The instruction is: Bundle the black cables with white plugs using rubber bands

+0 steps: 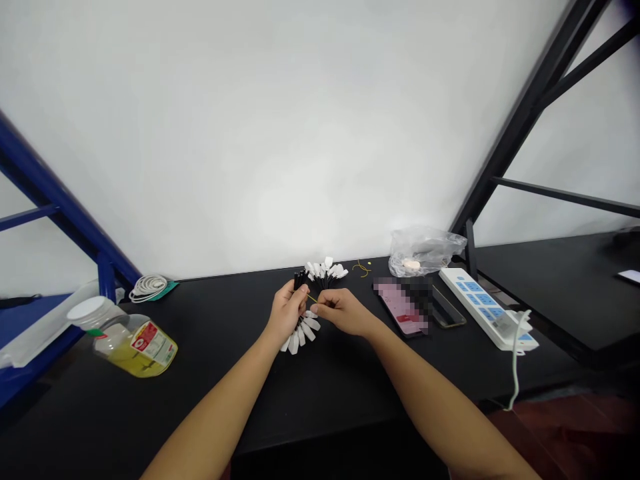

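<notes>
A black table (210, 347) spreads below the hands, with a power strip (475, 300) and a phone (397, 303) to the right and a jar (145, 350) well apart to the left. Near the table's far edge work two bare hands: the left hand (286, 312) is wrapped around a bundle (301, 335), while the right hand (347, 312) sits just beside it on the right, thumb and forefinger drawn together. The bundle therefore lies inside the left fingers and to the left of the right fingertips, so the left is plainly the nearer hand. Its long axis runs roughly away from the person, black ends poking out beyond the left thumb and white ends fanning out on the near side. A far bundle (327, 270) lies the other way round, white ends away, its black part running down behind the right hand; whether that hand touches it cannot be told. Between the hands stretches a thin yellow strand (312, 299), pinched by the right fingertips and reaching the left thumb, its short line set across the bundle's axis; how its left end is held is hidden. Smallest are some yellow bits (361, 269) beyond the right hand.
</notes>
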{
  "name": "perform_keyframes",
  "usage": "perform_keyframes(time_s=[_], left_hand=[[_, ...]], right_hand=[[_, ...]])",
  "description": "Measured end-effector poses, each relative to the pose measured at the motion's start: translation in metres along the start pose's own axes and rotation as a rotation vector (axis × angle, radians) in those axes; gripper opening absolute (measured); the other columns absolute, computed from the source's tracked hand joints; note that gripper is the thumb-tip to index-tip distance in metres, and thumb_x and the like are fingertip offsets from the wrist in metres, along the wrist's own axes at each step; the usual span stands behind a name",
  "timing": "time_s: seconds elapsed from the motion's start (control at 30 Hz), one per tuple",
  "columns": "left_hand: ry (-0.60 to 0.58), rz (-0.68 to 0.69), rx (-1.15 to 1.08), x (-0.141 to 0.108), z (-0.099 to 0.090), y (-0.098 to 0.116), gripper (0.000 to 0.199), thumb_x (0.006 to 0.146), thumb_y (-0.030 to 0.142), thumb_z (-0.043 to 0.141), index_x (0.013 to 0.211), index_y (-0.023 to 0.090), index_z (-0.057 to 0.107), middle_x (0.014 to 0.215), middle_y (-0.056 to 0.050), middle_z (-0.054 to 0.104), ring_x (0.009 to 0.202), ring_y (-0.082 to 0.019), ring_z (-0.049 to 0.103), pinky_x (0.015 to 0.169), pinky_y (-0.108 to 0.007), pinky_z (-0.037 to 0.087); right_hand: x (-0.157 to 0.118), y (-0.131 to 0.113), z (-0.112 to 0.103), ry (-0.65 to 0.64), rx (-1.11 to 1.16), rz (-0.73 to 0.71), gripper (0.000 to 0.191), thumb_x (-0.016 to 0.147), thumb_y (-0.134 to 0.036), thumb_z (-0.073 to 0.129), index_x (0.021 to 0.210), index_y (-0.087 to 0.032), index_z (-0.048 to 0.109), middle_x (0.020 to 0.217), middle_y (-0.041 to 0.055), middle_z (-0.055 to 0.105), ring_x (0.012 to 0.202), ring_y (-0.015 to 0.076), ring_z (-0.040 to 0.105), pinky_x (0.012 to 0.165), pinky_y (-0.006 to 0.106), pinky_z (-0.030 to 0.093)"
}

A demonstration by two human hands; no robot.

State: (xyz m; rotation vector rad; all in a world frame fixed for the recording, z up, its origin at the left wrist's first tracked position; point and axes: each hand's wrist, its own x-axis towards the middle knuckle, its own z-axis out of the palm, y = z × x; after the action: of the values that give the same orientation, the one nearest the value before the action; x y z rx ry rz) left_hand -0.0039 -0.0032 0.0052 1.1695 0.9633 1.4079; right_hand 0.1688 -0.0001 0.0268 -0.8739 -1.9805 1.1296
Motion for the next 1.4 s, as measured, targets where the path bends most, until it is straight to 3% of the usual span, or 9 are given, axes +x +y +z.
perform_keyframes(time_s=[0.17, 0.27, 0.4, 0.57, 0.7, 0.87, 1.0, 1.17, 1.4], left_hand=[[0.018, 0.004, -0.013, 0.0, -0.001, 0.0, 0.037, 0.083, 0.052, 0.065, 0.076, 0.018, 0.049, 0.055, 0.009, 0.042, 0.042, -0.004, 0.035, 0.042, -0.019, 0.028], [-0.012, 0.034, 0.064, -0.003, -0.001, -0.002, 0.034, 0.087, 0.049, 0.061, 0.08, 0.019, 0.05, 0.054, 0.01, 0.042, 0.042, -0.005, 0.036, 0.043, -0.019, 0.03], [-0.055, 0.063, 0.156, -0.009, 0.005, -0.006, 0.031, 0.091, 0.049, 0.056, 0.086, 0.019, 0.049, 0.055, 0.01, 0.043, 0.046, -0.007, 0.04, 0.047, -0.02, 0.037], [-0.042, 0.09, 0.286, -0.012, 0.011, -0.008, 0.032, 0.095, 0.05, 0.049, 0.085, 0.019, 0.049, 0.058, 0.008, 0.047, 0.048, -0.008, 0.047, 0.049, -0.021, 0.039], [-0.087, 0.127, 0.436, -0.014, 0.009, -0.005, 0.031, 0.097, 0.047, 0.046, 0.087, 0.019, 0.052, 0.058, 0.006, 0.05, 0.051, -0.01, 0.052, 0.052, -0.022, 0.04], [-0.164, 0.211, 0.592, -0.018, 0.009, 0.0, 0.029, 0.098, 0.042, 0.044, 0.09, 0.018, 0.059, 0.065, 0.002, 0.055, 0.059, -0.013, 0.056, 0.058, -0.025, 0.043], [-0.229, 0.232, 0.623, -0.02, 0.01, -0.001, 0.028, 0.097, 0.043, 0.045, 0.092, 0.018, 0.059, 0.069, 0.002, 0.056, 0.064, -0.014, 0.057, 0.061, -0.026, 0.045], [-0.175, 0.122, 0.47, -0.015, 0.009, -0.001, 0.032, 0.097, 0.047, 0.044, 0.089, 0.019, 0.056, 0.063, 0.003, 0.051, 0.057, -0.013, 0.054, 0.055, -0.024, 0.043], [-0.291, 0.241, 0.649, -0.016, 0.014, 0.014, 0.028, 0.099, 0.037, 0.045, 0.105, 0.019, 0.065, 0.08, -0.004, 0.066, 0.072, -0.018, 0.062, 0.068, -0.029, 0.047]], right_hand=[[-0.003, -0.002, 0.0, -0.18, 0.218, 0.052, 0.042, 0.086, -0.051, 0.068, 0.066, -0.018, 0.053, 0.057, -0.0049, 0.051, 0.052, 0.0089, 0.045, 0.053, 0.022, 0.035], [-0.002, 0.001, 0.002, -0.209, 0.457, 0.064, 0.041, 0.085, -0.055, 0.068, 0.071, -0.018, 0.057, 0.071, 0.0015, 0.067, 0.052, 0.0104, 0.053, 0.055, 0.024, 0.042], [0.005, 0.008, 0.008, 0.073, 0.809, 0.084, 0.039, 0.084, -0.058, 0.062, 0.077, -0.02, 0.057, 0.103, 0.0096, 0.076, 0.043, 0.0082, 0.043, 0.047, 0.026, 0.041], [0.014, 0.015, 0.015, 0.372, 0.918, 0.117, 0.029, 0.082, -0.042, 0.061, 0.099, -0.021, 0.073, 0.137, 0.0099, 0.064, 0.042, 0.0056, 0.036, 0.043, 0.026, 0.039], [0.018, 0.018, 0.02, 0.432, 0.815, 0.105, 0.038, 0.074, -0.03, 0.07, 0.111, -0.023, 0.076, 0.125, 0.0084, 0.072, 0.042, 0.0045, 0.042, 0.043, 0.024, 0.04], [0.019, 0.015, 0.03, 0.633, 0.586, 0.045, 0.032, 0.071, -0.04, 0.077, 0.096, -0.02, 0.081, 0.117, 0.0099, 0.075, 0.044, 0.0062, 0.047, 0.041, 0.025, 0.04], [0.019, 0.017, 0.03, 0.743, 0.554, 0.069, 0.036, 0.07, -0.046, 0.078, 0.091, -0.016, 0.081, 0.095, 0.0104, 0.079, 0.043, 0.0076, 0.045, 0.04, 0.024, 0.039], [0.019, 0.023, 0.02, 0.632, 0.551, -0.021, 0.05, 0.079, -0.061, 0.067, 0.101, -0.017, 0.078, 0.086, 0.0087, 0.078, 0.039, 0.0071, 0.043, 0.042, 0.025, 0.042], [0.014, 0.013, 0.002, 0.408, 0.409, -0.086, 0.029, 0.063, -0.04, 0.087, 0.08, -0.02, 0.075, 0.081, 0.0061, 0.077, 0.059, 0.0162, 0.063, 0.057, 0.031, 0.053]])
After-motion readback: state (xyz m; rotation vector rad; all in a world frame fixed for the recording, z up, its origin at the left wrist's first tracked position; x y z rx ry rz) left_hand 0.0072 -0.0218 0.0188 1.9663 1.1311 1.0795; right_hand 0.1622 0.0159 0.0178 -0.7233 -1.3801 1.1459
